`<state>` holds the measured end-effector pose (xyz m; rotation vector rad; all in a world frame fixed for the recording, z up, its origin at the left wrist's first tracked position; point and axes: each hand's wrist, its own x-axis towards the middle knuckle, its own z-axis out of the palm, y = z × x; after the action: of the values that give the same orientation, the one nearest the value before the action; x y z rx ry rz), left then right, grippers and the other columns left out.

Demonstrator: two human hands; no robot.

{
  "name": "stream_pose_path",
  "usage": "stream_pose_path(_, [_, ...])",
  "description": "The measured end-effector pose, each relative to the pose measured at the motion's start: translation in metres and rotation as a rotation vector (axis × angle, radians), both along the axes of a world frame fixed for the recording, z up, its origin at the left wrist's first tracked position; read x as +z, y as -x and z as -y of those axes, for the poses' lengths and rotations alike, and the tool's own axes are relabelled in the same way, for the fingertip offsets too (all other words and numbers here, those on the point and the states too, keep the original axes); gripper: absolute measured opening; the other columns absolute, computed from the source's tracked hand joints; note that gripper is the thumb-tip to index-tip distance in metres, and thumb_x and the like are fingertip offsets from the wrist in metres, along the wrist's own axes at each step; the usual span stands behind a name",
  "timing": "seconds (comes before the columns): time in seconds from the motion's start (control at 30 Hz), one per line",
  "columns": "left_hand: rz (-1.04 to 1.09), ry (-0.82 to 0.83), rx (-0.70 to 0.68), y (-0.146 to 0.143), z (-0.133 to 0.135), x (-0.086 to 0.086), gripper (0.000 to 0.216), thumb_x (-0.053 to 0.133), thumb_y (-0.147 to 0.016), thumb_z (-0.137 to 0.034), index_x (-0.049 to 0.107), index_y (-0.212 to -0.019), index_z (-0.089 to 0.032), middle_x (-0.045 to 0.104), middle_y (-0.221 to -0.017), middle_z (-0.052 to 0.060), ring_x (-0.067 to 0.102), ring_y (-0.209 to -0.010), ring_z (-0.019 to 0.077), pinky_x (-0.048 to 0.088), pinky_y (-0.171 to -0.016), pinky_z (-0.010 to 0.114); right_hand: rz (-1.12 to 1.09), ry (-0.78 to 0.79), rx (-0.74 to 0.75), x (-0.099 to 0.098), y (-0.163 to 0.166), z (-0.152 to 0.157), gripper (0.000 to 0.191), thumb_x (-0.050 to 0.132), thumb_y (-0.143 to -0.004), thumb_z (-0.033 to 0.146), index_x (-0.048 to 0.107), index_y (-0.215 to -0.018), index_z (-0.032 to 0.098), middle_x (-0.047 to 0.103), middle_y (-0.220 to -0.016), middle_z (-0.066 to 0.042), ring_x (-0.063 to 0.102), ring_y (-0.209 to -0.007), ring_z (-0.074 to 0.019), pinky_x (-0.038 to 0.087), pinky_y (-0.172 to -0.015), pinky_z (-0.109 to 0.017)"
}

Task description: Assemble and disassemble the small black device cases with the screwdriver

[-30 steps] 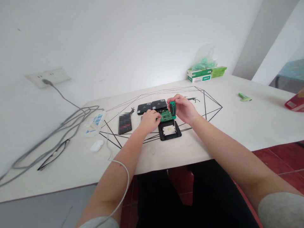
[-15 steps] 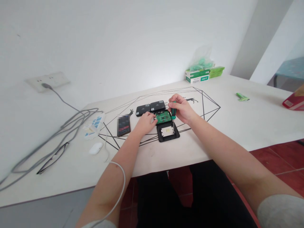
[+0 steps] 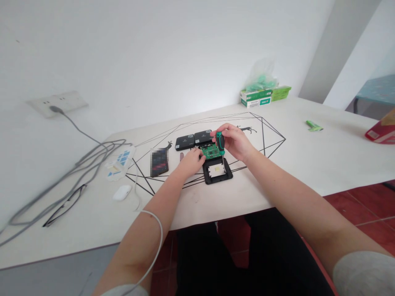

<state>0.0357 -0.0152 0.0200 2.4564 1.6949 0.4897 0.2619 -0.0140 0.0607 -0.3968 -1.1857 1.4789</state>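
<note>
My right hand [image 3: 236,141] is closed round the green and black handle of a screwdriver [image 3: 220,144]. The screwdriver is tilted, its shaft pointing down to the right side of an opened black case [image 3: 210,180]. A silver metal plate [image 3: 216,169] with a yellowish patch lies inside that case. Just behind it is a green circuit board [image 3: 212,151] in a black shell. My left hand [image 3: 191,161] grips the board at its left edge, fingers bent; part of the grip is hidden. Two closed black boxes [image 3: 185,142] sit side by side behind the board.
A phone [image 3: 159,161], a white earbud case [image 3: 122,193], glasses [image 3: 65,205], a clear plastic organiser box [image 3: 119,166] and a grey cable [image 3: 89,158] lie to the left. Green boxes [image 3: 256,95] stand at the back right. A green wrapper [image 3: 314,126] and a red package [image 3: 381,129] lie right.
The screwdriver's handle has tipped left with my right hand, while its tip stays at the case's right side. A small brownish piece now shows beside my left hand, which has shifted slightly.
</note>
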Motion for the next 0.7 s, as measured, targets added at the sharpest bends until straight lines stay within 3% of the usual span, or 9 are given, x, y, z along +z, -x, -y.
stream_pose_path(0.13, [-0.030,0.018,0.026,-0.001,0.001,0.001,0.017,0.052,-0.102,-0.035,0.062,-0.098,-0.023,0.074,-0.104,0.008,0.067,-0.108,0.0276,0.046,-0.105,0.046,0.027,-0.018,0.009,0.001,0.004,0.005,0.038,0.089,-0.072,0.039,0.061,-0.092,0.024,0.072,-0.089,0.003,0.065,-0.074,-0.0140,0.051,-0.065,-0.027])
stream_pose_path(0.3, [-0.058,0.039,0.040,-0.002,0.002,0.003,0.018,0.050,-0.103,-0.035,0.062,-0.099,-0.022,0.076,-0.106,0.009,0.069,-0.105,0.0282,0.046,-0.103,0.046,0.021,-0.042,-0.012,0.001,0.005,0.006,0.046,0.096,-0.065,0.032,0.056,-0.086,0.024,0.060,-0.077,0.009,0.055,-0.063,-0.0096,0.045,-0.057,-0.023])
stream_pose_path(0.5, [-0.057,0.050,0.136,-0.006,0.003,0.005,0.019,0.054,-0.103,-0.037,0.058,-0.115,-0.023,0.076,-0.112,0.009,0.070,-0.109,0.0293,0.046,-0.105,0.048,-0.067,0.009,0.086,0.001,0.004,0.004,0.028,0.084,-0.074,0.036,0.065,-0.089,0.022,0.075,-0.093,-0.001,0.068,-0.077,-0.0157,0.057,-0.068,-0.029])
stream_pose_path(0.6, [-0.015,-0.034,0.164,-0.005,-0.001,0.002,0.025,0.051,-0.104,-0.034,0.055,-0.124,-0.020,0.072,-0.121,0.014,0.068,-0.115,0.0302,0.049,-0.103,0.047,-0.071,0.025,0.126,0.000,0.003,0.001,0.023,0.079,-0.074,0.032,0.066,-0.090,0.021,0.076,-0.089,-0.003,0.069,-0.073,-0.0169,0.059,-0.069,-0.031])
stream_pose_path(0.7, [-0.056,-0.131,0.184,0.003,-0.011,-0.005,0.027,0.043,-0.104,-0.021,0.058,-0.125,-0.015,0.069,-0.126,0.018,0.063,-0.122,0.0313,0.050,-0.106,0.045,-0.056,0.038,0.110,-0.002,0.002,-0.001,0.022,0.079,-0.076,0.030,0.065,-0.092,0.022,0.075,-0.084,-0.001,0.069,-0.073,-0.0165,0.057,-0.066,-0.029])
